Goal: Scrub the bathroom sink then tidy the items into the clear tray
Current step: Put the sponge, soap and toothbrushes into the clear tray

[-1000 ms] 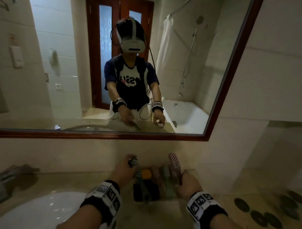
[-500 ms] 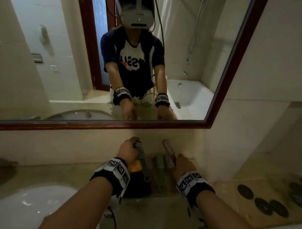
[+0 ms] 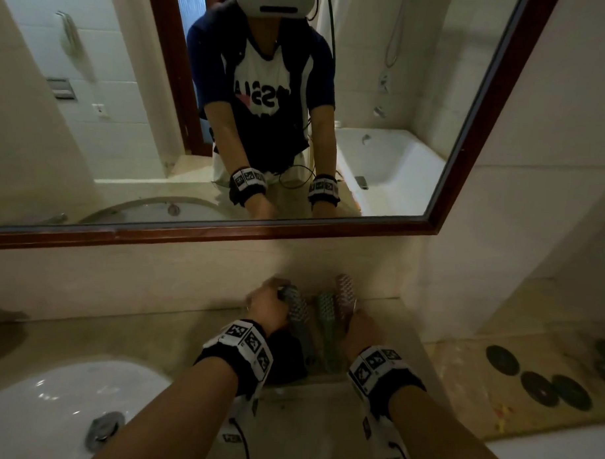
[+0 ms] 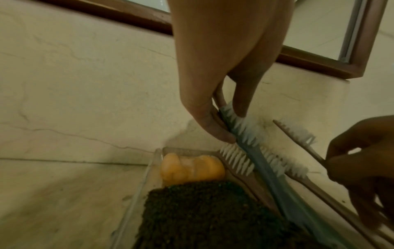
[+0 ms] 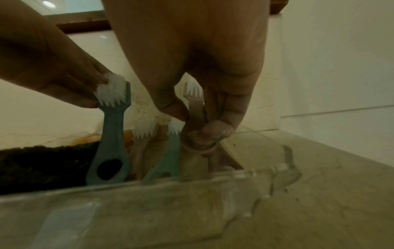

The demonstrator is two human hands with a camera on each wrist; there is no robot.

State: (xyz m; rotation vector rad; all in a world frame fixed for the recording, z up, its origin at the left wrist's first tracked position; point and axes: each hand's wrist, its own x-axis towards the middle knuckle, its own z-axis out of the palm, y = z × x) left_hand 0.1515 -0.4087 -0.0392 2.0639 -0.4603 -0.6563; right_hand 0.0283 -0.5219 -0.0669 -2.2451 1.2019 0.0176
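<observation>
A clear tray stands on the counter against the wall. It holds an orange soap, a dark scrub pad and several small brushes. My left hand pinches the bristle head of a teal brush, whose handle end rests in the tray. My right hand pinches the handle of a pink brush, held upright at the tray's right side. A second teal brush leans between them. The white sink lies to the lower left.
The wall and the wooden mirror frame rise directly behind the tray. A mat with several black discs lies on the counter to the right. The sink drain sits near my left forearm. A dark object lies far left.
The view has dipped and closed in on the tray. Both hands have stayed over the tray near the wall, the left still on the teal brush, the right at the tray's right side.
</observation>
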